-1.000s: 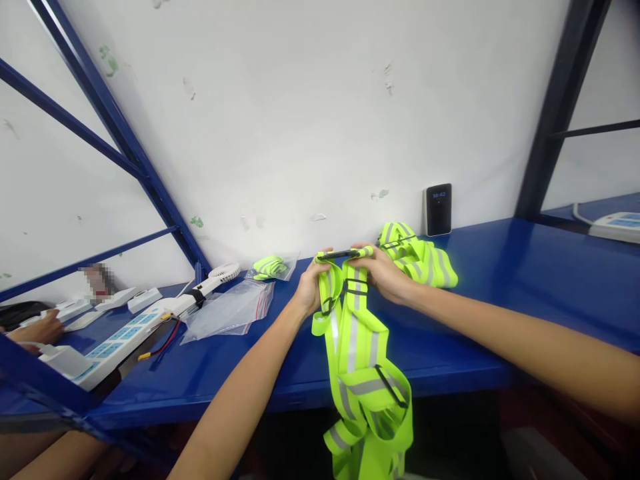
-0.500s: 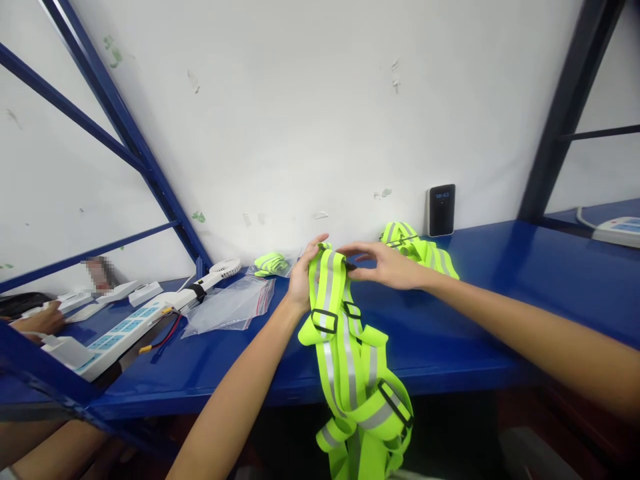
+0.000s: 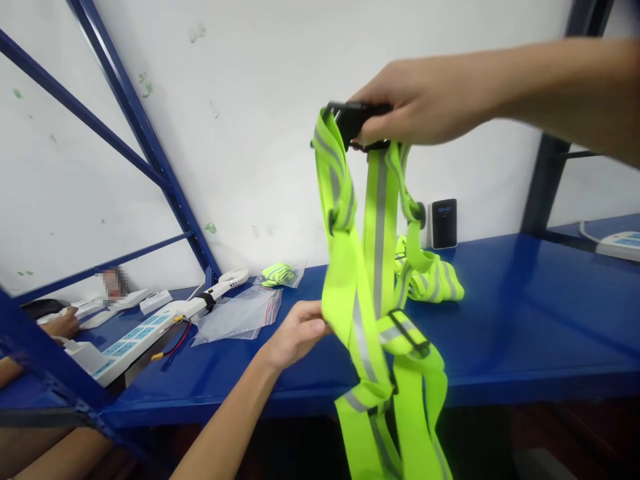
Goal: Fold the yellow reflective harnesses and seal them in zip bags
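Note:
My right hand [image 3: 425, 100] is raised high and closed around the black buckle [image 3: 350, 123] at the top of a neon-yellow reflective strap vest [image 3: 373, 293], which hangs down past the blue shelf's front edge. My left hand [image 3: 295, 330] is lower, its fingers pinching the left edge of the hanging straps. A second folded yellow vest [image 3: 437, 280] lies on the blue shelf [image 3: 525, 320] behind the hanging one.
Clear zip bags [image 3: 240, 313] and a bagged vest [image 3: 279, 273] lie at the left. A white handheld fan [image 3: 227, 283], a white power strip [image 3: 135, 337] and a dark device [image 3: 444, 223] against the wall are nearby. Another person's hand [image 3: 57, 327] shows at far left.
My right hand has lifted the vest by its buckle from shelf height to well above it. My left hand dropped lower along the straps. The vest now hangs full length.

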The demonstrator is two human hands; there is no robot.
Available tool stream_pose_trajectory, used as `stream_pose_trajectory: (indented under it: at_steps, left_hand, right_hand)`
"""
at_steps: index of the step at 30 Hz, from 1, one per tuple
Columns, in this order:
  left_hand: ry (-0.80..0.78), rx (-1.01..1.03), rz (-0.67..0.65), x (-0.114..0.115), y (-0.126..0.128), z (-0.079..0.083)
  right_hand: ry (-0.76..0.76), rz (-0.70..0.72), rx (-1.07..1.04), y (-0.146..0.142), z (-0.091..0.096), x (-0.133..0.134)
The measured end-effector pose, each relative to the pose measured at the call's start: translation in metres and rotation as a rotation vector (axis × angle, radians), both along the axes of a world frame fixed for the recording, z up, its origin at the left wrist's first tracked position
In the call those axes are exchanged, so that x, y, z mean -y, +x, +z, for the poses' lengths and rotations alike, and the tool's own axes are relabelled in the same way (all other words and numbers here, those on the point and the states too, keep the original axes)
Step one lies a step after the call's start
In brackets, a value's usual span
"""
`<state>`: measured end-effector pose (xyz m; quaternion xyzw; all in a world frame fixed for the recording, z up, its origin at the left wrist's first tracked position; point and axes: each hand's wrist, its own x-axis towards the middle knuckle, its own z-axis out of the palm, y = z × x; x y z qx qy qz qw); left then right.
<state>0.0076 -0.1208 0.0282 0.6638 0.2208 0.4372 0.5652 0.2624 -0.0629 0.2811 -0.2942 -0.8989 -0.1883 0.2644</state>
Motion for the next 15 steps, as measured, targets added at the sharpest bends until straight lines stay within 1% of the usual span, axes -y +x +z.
stream_pose_trajectory:
  at_steps: [2, 4, 7, 9, 10, 12, 15]
  left_hand:
    - [0.106, -0.055, 0.095, 0.008, -0.015, 0.001]
    - [0.188, -0.167, 0.145, 0.016, -0.026, 0.006]
    - [0.291, -0.379, 0.162, 0.03, -0.033, 0.018]
    - [0.343, -0.468, 0.173, 0.038, -0.032, 0.02]
    - [0.355, -0.474, 0.172, 0.041, -0.03, 0.019]
    - [0.33, -0.436, 0.168, 0.044, -0.025, 0.013]
    - [0.213, -0.35, 0.177, 0.041, -0.02, -0.001]
  right_hand:
    - [0.144, -0.055, 0.001, 0.016, 0.015, -0.003]
    - [0.202, -0.086, -0.025, 0.028, 0.023, -0.005]
    - [0.153, -0.092, -0.079, 0.035, 0.027, -0.005]
    - [0.12, -0.083, -0.128, 0.035, 0.026, -0.004]
    - [0.127, -0.081, -0.166, 0.035, 0.026, -0.004]
    - [0.171, -0.076, -0.245, 0.033, 0.026, -0.004]
    - [0.208, -0.065, -0.302, 0.031, 0.026, -0.005]
